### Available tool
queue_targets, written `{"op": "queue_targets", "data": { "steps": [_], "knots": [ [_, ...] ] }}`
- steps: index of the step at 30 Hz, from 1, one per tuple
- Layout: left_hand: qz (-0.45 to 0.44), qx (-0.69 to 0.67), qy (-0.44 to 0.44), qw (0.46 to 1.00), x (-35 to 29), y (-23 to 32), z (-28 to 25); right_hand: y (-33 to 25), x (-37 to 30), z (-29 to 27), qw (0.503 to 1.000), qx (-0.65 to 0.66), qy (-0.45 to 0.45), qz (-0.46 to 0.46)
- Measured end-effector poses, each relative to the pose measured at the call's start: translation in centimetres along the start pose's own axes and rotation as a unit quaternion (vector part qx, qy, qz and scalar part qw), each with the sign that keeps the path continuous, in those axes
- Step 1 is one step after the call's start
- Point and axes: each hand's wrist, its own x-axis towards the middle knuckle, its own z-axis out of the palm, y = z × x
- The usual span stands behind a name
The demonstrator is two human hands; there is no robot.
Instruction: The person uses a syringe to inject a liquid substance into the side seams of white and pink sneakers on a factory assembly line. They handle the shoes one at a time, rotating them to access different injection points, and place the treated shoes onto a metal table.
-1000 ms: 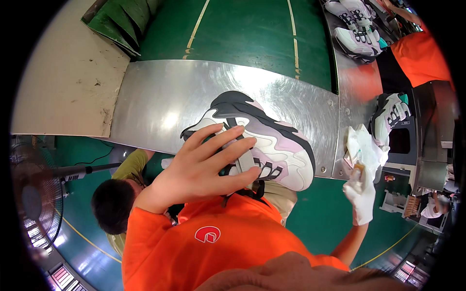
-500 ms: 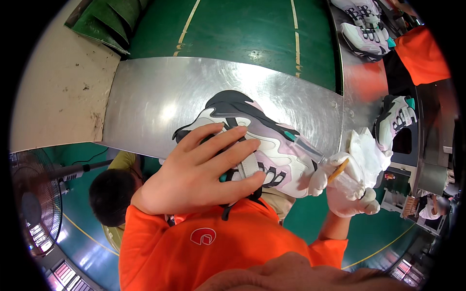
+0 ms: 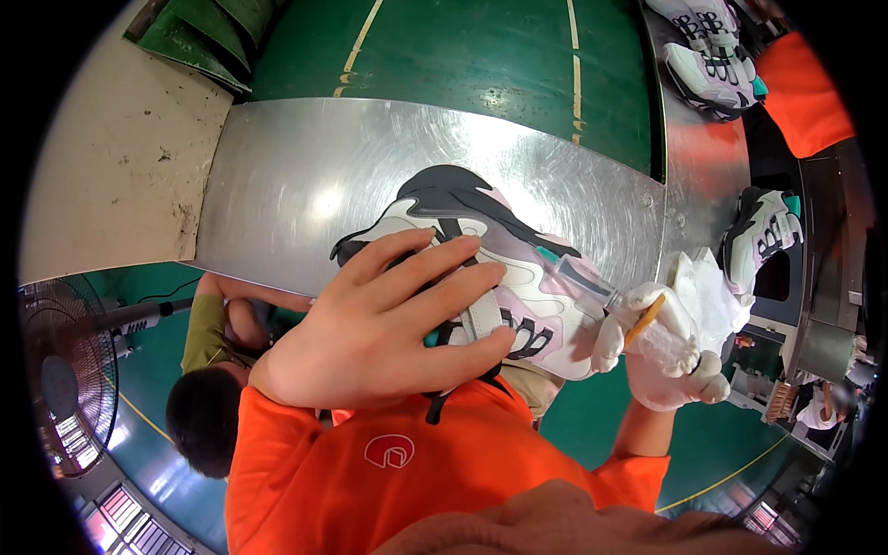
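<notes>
Head view shows me a white and lilac sneaker (image 3: 527, 273), which lies at the front edge of the steel table (image 3: 296, 185), and its near side seems to reach a little past this edge. Because of this, I think the most probable trouble is a slip: if I press too much on the part beyond the steel table, the sneaker could tip or turn under me. Then the clear tool (image 3: 583, 280) with the teal tip, which is above the side of the sneaker, could run off and leave a mark on the wrong panel; I cannot tell if the tip is touching. Another risk, in my judgement, is the crumpled white material (image 3: 700, 282) at the right end of the steel table, because it is so close to my right hand (image 3: 652, 347) that it could catch on the tool. About my fingers: those of the left hand (image 3: 370, 328) are well spread, slightly bent, and rest flat across the pale strap (image 3: 483, 314); they press the sneaker rather than grip around it. Those of the right, covered in white, are closed together around the tool, but how tightly they pinch, I cannot tell.
</notes>
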Motion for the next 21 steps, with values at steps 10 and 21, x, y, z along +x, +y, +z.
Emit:
{"op": "queue_targets", "data": {
  "steps": [10,21],
  "knots": [
    [0.008,0.003,-0.009,1.000,0.1,-0.1,0.2,-2.5,0.3,0.6,0.986,-0.077,0.072,0.131],
    [0.023,0.017,-0.026,0.999,-0.2,-0.1,-0.1,-5.4,-0.6,2.7,0.978,-0.115,0.120,0.124]
  ]
}}
